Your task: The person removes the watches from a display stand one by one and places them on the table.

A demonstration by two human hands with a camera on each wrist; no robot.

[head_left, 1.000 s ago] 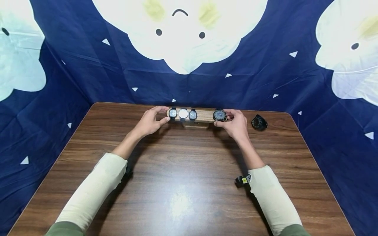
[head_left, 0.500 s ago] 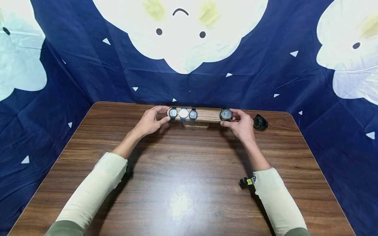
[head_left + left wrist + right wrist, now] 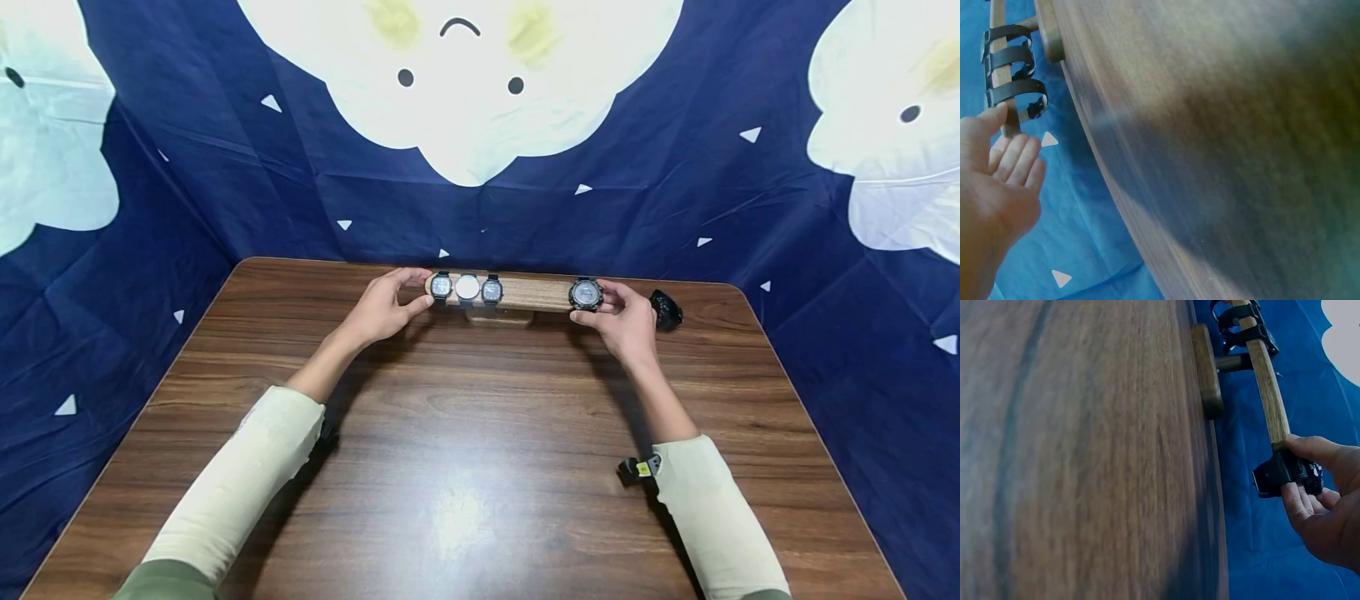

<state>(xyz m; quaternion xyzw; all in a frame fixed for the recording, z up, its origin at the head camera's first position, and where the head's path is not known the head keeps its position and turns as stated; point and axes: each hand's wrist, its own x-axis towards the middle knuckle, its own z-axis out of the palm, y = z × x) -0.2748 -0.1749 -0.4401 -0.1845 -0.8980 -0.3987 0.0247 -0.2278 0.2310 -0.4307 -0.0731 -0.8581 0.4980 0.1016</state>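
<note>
A wooden watch stand (image 3: 534,293) near the table's back edge carries three dark-strapped watches at its left part: a square-faced watch (image 3: 441,286), a pale round watch (image 3: 467,287) and another dark watch (image 3: 491,289). My left hand (image 3: 381,310) pinches the bar's left end between thumb and fingers. At the bar's right end, my right hand (image 3: 628,321) grips a chunky black watch (image 3: 586,294), thumb on its near side. In the right wrist view this black watch (image 3: 1275,475) sits at the bar's tip; fingers hide whether its strap still encircles the wood.
Another black watch (image 3: 666,310) lies on the table just right of my right hand, partly covered by it. The stand's foot (image 3: 499,317) rests near the back edge of the brown table (image 3: 450,400). Blue cloth (image 3: 285,192) hangs behind and at both sides.
My right hand has moved to the right with the black watch, baring more of the wooden bar. My left hand stays at the bar's left end.
</note>
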